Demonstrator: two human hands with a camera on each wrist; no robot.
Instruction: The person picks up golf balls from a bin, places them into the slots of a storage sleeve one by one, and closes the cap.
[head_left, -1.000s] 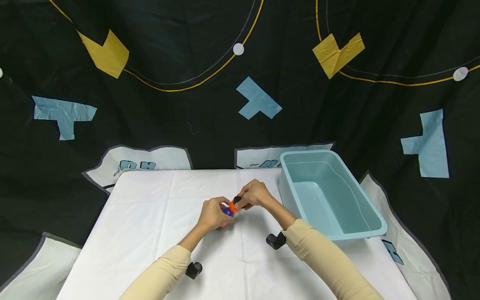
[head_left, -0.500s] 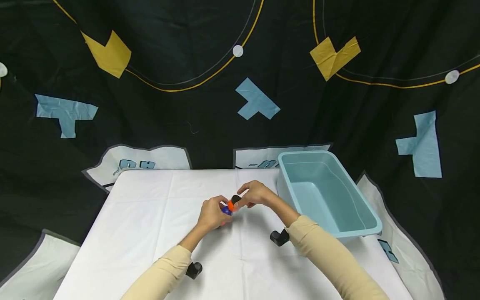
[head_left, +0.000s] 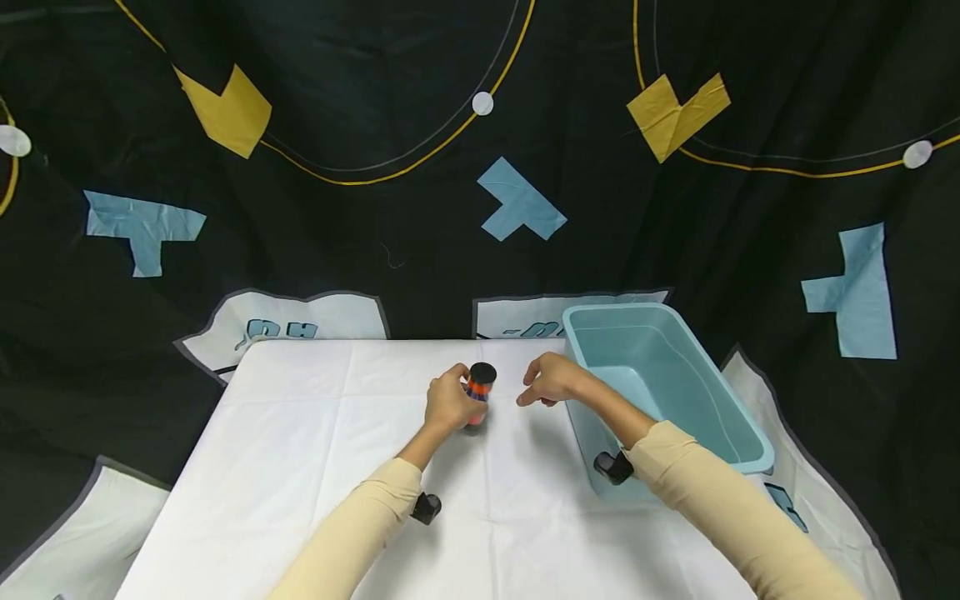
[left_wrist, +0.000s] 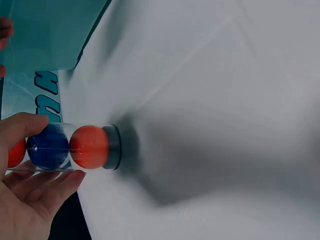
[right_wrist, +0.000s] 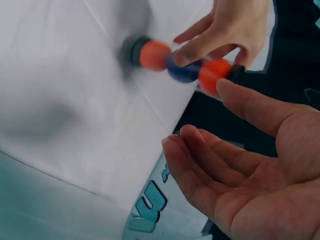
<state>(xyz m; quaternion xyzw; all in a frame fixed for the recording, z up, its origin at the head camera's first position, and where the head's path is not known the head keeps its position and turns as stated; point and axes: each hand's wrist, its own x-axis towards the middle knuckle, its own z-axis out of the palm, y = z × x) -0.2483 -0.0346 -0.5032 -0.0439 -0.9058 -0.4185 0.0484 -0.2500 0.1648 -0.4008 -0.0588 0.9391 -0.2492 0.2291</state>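
Fingers of the left hand curl round a clear tube of orange and blue balls, standing it upright on the white worktop near its far edge. At three o'clock of the tube, just apart, the right hand hovers with fingers relaxed and empty. A teal bin sits farther out at three o'clock.

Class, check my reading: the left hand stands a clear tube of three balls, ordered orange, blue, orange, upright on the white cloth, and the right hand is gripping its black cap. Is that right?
Not quite. The right hand is not on the black cap; it hovers open beside the tube, apart from it, as the head view shows. The left hand alone holds the tube. The rest stands.
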